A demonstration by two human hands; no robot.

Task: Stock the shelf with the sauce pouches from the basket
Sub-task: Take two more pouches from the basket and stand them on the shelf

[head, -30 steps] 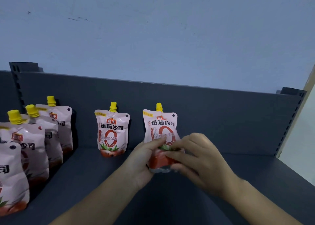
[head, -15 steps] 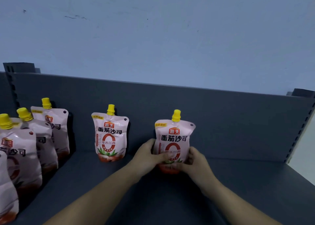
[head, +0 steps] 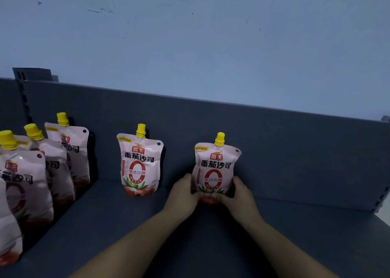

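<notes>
I am gripping a pouch point(head: 216, 168) by its base between my left hand point(head: 183, 196) and right hand point(head: 241, 196), standing it on the shelf point(head: 299, 244), with several pouches point(head: 139, 164) already standing left of my hands and the basket sitting out of view.

Pale pink sauce pouch point(head: 217, 168) with black lettering, a red logo, a red ring, green leaves and a red base, yellow cap point(head: 220, 139), same colours on the neighbouring pouch point(head: 139, 166), dark blue-grey shelf point(head: 337, 235), pale blue wall point(head: 190, 35) with small dark scuffs.
</notes>
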